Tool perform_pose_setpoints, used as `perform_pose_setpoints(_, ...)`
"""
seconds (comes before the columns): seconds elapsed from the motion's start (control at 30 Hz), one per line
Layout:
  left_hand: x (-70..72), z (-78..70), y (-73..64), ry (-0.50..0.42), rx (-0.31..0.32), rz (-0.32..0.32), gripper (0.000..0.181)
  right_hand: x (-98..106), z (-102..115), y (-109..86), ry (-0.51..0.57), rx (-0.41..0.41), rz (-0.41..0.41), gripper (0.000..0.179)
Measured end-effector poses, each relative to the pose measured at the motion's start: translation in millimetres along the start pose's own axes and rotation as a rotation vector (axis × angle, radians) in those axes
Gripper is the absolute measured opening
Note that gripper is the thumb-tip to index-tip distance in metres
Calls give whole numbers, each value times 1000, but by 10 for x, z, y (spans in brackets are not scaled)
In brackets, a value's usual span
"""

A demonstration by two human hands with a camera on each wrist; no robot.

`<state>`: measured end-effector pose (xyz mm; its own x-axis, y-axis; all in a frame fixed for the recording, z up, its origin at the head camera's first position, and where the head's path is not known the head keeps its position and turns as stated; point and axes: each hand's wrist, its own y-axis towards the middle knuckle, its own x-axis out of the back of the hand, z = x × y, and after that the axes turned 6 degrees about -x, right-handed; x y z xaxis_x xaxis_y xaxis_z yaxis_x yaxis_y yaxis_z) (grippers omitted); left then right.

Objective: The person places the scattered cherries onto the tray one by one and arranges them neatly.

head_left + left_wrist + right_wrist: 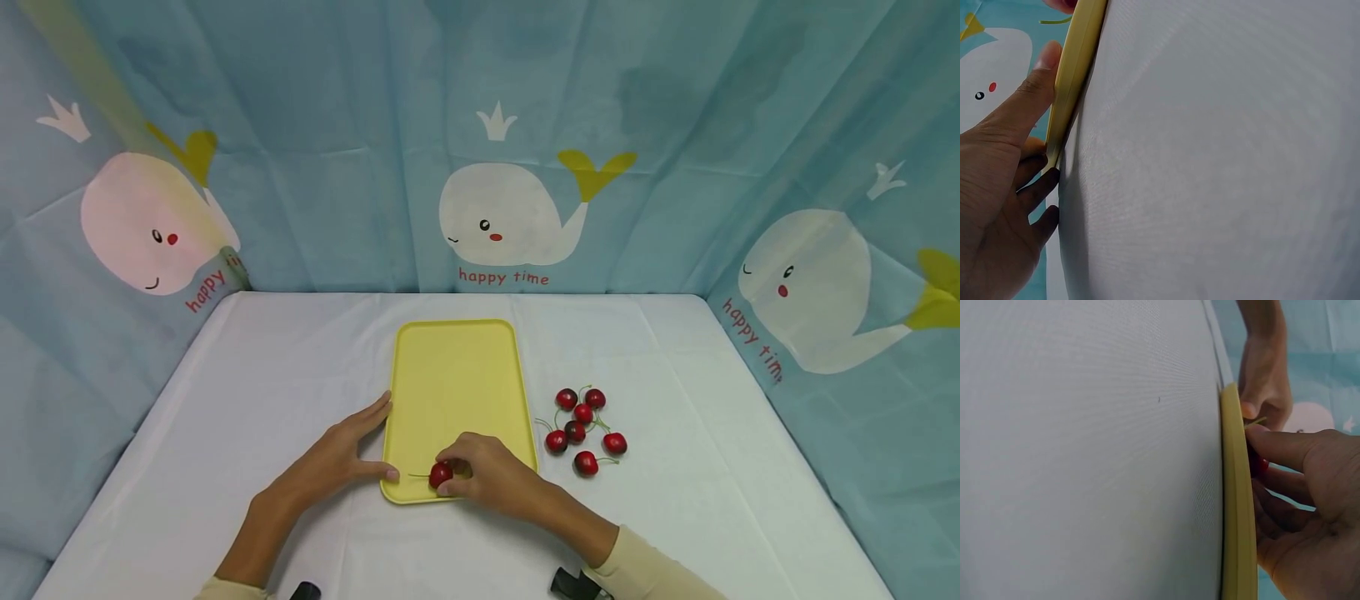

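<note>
A yellow rectangular tray [461, 375] lies lengthwise on the white cloth. Low on its left side, my left hand [345, 454] rests with the thumb at the rim and the fingers stretched along the edge. In the left wrist view this thumb [1041, 81] lies against the tray's side [1075, 69], the other fingers lower down by the cloth. With thumb and fingers, my right hand [491, 475] pinches a dark red cherry [440, 475] over the tray's near end, its green stem pointing left. The right wrist view shows the cherry [1259, 464] partly hidden behind the thumb, right by the tray.
Several more cherries [583, 413] with stems lie in a loose cluster on the white tablecloth [712, 500], right of the tray. Blue curtains [322, 167] printed with whales hang behind the table and along both sides.
</note>
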<state>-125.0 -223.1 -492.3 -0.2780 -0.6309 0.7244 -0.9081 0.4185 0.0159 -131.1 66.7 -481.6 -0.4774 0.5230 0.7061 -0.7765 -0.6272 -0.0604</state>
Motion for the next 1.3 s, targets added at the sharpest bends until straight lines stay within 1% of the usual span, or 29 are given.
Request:
perform_pose_setpoints(0.4,-7,-7,1,3,6,-3,117,16,-22,-28,4,-3,-15,39)
perform_pose_setpoints(0.57,-2,-20,0,-1,10,2,117,37,-46,-54,31,3,-20,41)
perform_pose_setpoints(0.77,5,-33,0,7,10,2,117,71,-86,-93,65,-12,-34,40)
perform_pose_setpoints(1.17,6,-27,-1,4,16,6,119,167,-221,-264,146,5,-132,36)
perform_pose_setpoints(1.3,8,-27,-2,5,9,2,119,230,-261,-334,173,-6,-160,37)
